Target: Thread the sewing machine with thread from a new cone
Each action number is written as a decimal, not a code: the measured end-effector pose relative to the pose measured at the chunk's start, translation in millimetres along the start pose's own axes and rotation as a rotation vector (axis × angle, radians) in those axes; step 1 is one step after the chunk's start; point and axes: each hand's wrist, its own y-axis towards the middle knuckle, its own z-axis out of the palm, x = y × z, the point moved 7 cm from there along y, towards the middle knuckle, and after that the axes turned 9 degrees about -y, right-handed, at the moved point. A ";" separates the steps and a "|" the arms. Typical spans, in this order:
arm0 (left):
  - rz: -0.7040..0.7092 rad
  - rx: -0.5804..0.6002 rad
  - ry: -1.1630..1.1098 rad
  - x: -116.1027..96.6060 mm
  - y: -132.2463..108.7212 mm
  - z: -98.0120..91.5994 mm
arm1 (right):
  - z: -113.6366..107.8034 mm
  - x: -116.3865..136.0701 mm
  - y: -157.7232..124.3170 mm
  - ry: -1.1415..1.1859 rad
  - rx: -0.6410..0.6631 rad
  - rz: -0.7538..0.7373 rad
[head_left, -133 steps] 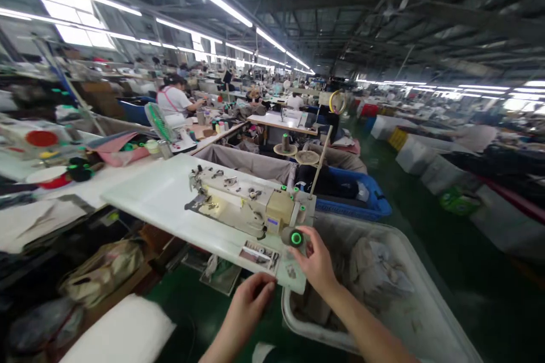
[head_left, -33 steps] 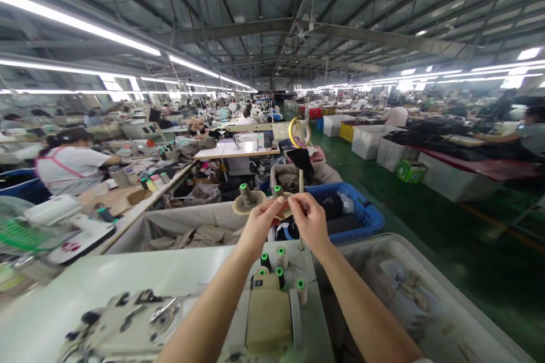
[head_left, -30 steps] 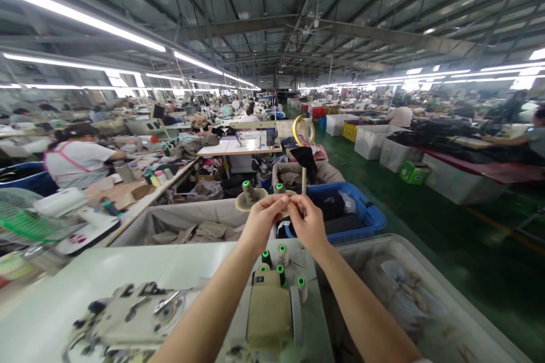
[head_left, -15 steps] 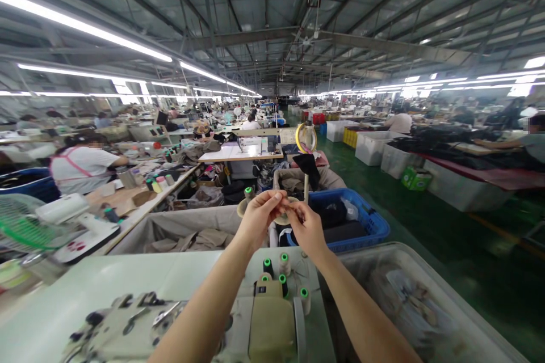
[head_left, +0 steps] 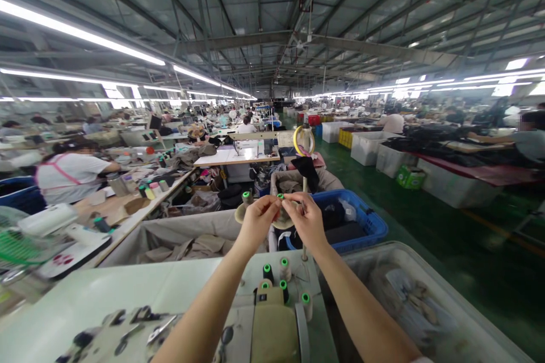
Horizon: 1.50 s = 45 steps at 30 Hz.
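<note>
My left hand (head_left: 260,216) and my right hand (head_left: 305,220) are raised in front of me, fingertips close together. Both are closed in a pinch; whatever they hold is too thin or small to see. Just behind the fingertips shows a thread cone (head_left: 280,197) with a green top, mostly hidden by my hands. Another thread cone (head_left: 246,198) stands left of my left hand on a round holder. Below my hands is a sewing machine (head_left: 275,326) on a pale green table (head_left: 183,278), with several small thread cones (head_left: 285,269) standing behind its head.
A stand post (head_left: 305,249) rises beside my right hand. Beyond it sits a blue basket (head_left: 377,229) with dark cloth. A translucent bin (head_left: 400,249) stands at the right, a grey cloth-lined bin (head_left: 179,224) behind the table. A person (head_left: 70,173) works at the left near a green fan (head_left: 21,249).
My fingertips have moved slightly apart, and the green-topped cone now shows between them. Both hands stay raised in a pinch. The view has shifted a little.
</note>
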 end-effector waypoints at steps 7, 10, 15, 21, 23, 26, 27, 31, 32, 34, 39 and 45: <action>-0.111 -0.045 -0.123 7.1 5.9 -1.1 | -0.9 14.1 19.4 0.019 -0.046 -0.050; -0.182 -0.063 -0.270 10.0 12.0 2.1 | -2.7 11.7 23.2 0.027 -0.067 -0.030; -0.133 -0.091 -0.317 9.7 47.6 -1.1 | -21.3 5.5 22.7 0.049 -0.194 0.003; -0.027 -0.204 -0.284 -0.1 128.4 -27.5 | -34.4 -5.8 3.8 0.022 -0.194 0.012; -0.013 -0.230 -0.282 -2.5 150.9 -31.4 | -34.3 -8.6 -3.5 0.005 -0.170 0.008; -0.017 -0.244 -0.289 -2.3 173.1 -30.5 | -34.9 -12.7 -10.7 -0.019 -0.149 0.008; -0.022 -0.244 -0.293 -1.4 177.8 -29.4 | -35.4 -14.0 -11.8 -0.025 -0.145 0.008; -0.041 -0.254 -0.316 3.3 188.9 -28.2 | -38.7 -18.2 -11.7 -0.039 -0.147 0.013; -0.044 -0.256 -0.324 4.2 190.5 -28.4 | -39.2 -18.7 -11.3 -0.040 -0.148 0.013; -0.046 -0.254 -0.341 4.8 193.1 -28.4 | -39.6 -18.5 -10.6 -0.041 -0.152 0.007; -0.040 -0.228 -0.391 1.3 194.9 -24.8 | -37.2 -17.3 -10.3 -0.039 -0.157 -0.009; -0.050 -0.205 -0.437 -2.6 192.9 -20.0 | -35.9 -16.4 -10.1 -0.047 -0.157 -0.022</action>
